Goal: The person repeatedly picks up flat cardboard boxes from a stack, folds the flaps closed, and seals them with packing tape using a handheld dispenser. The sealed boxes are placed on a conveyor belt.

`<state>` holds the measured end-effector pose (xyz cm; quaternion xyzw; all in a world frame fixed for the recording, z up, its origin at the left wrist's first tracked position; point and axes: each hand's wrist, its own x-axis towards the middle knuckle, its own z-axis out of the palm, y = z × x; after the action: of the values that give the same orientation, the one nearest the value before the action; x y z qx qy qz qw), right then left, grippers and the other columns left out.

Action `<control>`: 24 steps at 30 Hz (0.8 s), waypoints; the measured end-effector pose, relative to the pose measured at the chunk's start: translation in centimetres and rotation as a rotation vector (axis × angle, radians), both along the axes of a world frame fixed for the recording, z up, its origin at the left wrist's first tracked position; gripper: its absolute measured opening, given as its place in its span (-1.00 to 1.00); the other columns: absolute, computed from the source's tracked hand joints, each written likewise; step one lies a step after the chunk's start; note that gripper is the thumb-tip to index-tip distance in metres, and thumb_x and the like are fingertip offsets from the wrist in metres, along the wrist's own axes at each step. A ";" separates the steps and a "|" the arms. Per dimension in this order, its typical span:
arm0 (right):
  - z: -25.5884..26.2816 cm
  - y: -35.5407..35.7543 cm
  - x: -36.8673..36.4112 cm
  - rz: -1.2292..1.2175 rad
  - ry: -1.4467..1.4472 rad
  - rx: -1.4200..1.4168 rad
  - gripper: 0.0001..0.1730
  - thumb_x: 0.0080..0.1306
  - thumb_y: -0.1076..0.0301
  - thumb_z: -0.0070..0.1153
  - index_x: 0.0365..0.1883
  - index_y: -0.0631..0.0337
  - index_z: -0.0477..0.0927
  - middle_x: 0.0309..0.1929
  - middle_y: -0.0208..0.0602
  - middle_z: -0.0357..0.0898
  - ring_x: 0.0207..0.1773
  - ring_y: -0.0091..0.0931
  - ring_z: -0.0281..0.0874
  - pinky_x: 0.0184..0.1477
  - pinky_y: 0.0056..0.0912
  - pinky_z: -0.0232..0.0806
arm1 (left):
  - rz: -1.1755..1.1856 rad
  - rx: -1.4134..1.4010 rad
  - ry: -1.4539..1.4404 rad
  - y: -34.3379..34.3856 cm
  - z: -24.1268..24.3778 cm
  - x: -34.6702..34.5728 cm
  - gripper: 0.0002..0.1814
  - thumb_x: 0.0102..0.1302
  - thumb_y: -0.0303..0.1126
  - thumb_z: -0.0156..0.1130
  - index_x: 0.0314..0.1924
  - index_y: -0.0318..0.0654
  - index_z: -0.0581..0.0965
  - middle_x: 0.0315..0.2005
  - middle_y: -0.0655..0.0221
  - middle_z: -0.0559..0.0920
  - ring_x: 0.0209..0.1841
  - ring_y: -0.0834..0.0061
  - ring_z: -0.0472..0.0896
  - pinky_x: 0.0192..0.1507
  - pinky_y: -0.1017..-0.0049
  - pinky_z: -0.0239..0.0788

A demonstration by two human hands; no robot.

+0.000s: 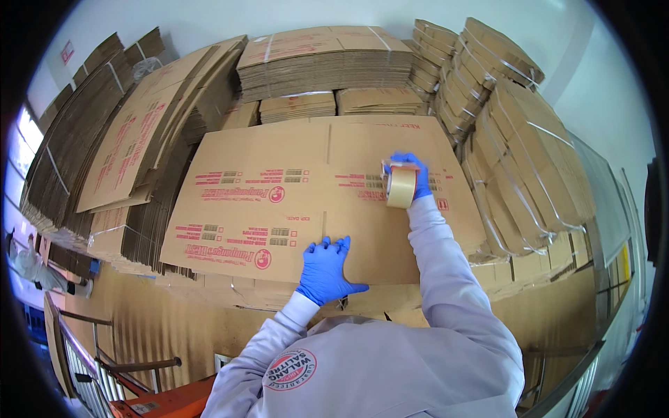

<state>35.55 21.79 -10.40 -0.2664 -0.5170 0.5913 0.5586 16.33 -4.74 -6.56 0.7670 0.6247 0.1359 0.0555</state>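
Before me lies a flattened cardboard carton (251,151) with red printing and several printed code blocks, on top of a stack. My left hand (326,271), in a blue glove, presses on the carton's near edge with its fingers spread and nothing in it. My right hand (418,172), also gloved in blue, grips a tape dispenser (392,166) loaded with a wide roll of packing tape (401,189). It is over the carton's right half; some blur hides whether the dispenser touches the board.
Strapped stacks of flattened cartons stand left (125,141), behind (324,68) and right (528,167). Near me at lower left are an orange pallet jack (164,399) and a metal rail (141,366). A person (44,269) is at the far left.
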 end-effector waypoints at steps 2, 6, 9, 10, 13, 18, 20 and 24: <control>-0.1 1.3 -1.2 0.084 0.180 -0.171 -0.89 0.21 0.41 0.03 -0.35 0.27 0.52 -0.40 -0.04 0.56 -0.39 -0.25 0.58 -0.41 -0.15 0.48 | 0.012 -0.034 0.003 -0.1 0.1 -0.1 0.14 -0.32 0.36 0.37 0.21 -0.28 0.36 0.01 0.20 0.53 0.09 0.07 0.45 0.06 0.14 0.25; 0.5 1.5 -1.5 0.080 0.149 -0.348 -0.77 0.29 0.32 -0.12 -0.48 0.27 0.46 -0.47 -0.05 0.53 -0.45 -0.23 0.55 -0.44 -0.16 0.47 | 0.051 0.002 -0.038 -0.1 -0.5 -0.1 0.11 -0.32 0.35 0.37 0.19 -0.27 0.39 0.00 0.18 0.54 0.12 0.05 0.44 0.09 0.12 0.23; 0.4 -2.4 -0.3 0.087 0.183 -0.299 -0.81 0.27 0.35 -0.08 -0.47 0.26 0.44 -0.42 -0.08 0.54 -0.41 -0.27 0.56 -0.43 -0.21 0.48 | 0.059 -0.041 -0.037 0.0 -0.4 0.0 0.11 -0.33 0.35 0.37 0.18 -0.27 0.40 -0.01 0.15 0.54 0.12 0.04 0.44 0.10 0.11 0.22; 1.1 -4.7 0.1 0.102 0.189 -0.302 -0.82 0.27 0.35 -0.08 -0.47 0.26 0.44 -0.41 -0.09 0.55 -0.40 -0.28 0.56 -0.42 -0.22 0.48 | 0.062 -0.050 -0.037 0.1 -0.3 0.0 0.11 -0.33 0.35 0.38 0.18 -0.27 0.39 -0.01 0.14 0.54 0.12 0.04 0.44 0.11 0.11 0.22; 2.4 -12.8 1.3 0.050 0.075 -0.276 -0.84 0.27 0.37 -0.03 -0.36 0.31 0.47 -0.36 -0.07 0.56 -0.38 -0.28 0.58 -0.38 -0.21 0.50 | 0.064 -0.044 -0.040 -0.1 -0.5 -0.1 0.12 -0.34 0.35 0.38 0.19 -0.27 0.39 -0.02 0.12 0.54 0.12 0.04 0.44 0.12 0.10 0.20; 0.9 -18.5 3.2 -0.077 -0.125 -0.105 -0.81 0.28 0.41 -0.04 -0.26 0.37 0.51 -0.32 -0.02 0.57 -0.39 -0.25 0.60 -0.27 -0.20 0.52 | 0.046 -0.041 -0.040 -0.1 -0.4 -0.1 0.12 -0.33 0.34 0.38 0.19 -0.28 0.38 -0.04 0.12 0.54 0.11 0.04 0.44 0.12 0.10 0.18; 0.8 -16.0 3.8 0.032 -0.008 -0.194 -0.77 0.28 0.35 -0.02 -0.29 0.37 0.53 -0.37 0.05 0.57 -0.38 -0.20 0.60 -0.31 -0.15 0.53 | 0.031 -0.028 -0.039 0.0 -0.3 -0.1 0.12 -0.33 0.33 0.38 0.19 -0.28 0.38 -0.04 0.13 0.54 0.11 0.05 0.44 0.12 0.10 0.18; 6.4 -11.0 3.4 0.368 -0.080 -0.575 -0.65 0.32 0.16 -0.06 -0.26 0.34 0.50 -0.46 0.07 0.55 -0.47 -0.13 0.57 -0.43 -0.10 0.49 | 0.037 -0.038 -0.058 0.0 -0.3 0.1 0.11 -0.31 0.34 0.38 0.19 -0.28 0.37 -0.03 0.13 0.53 0.10 0.08 0.43 0.13 0.09 0.17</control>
<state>39.00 10.77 -4.01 -0.3382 -0.3900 0.7929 0.3237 16.42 -4.75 -6.87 0.7499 0.6392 0.1473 0.0857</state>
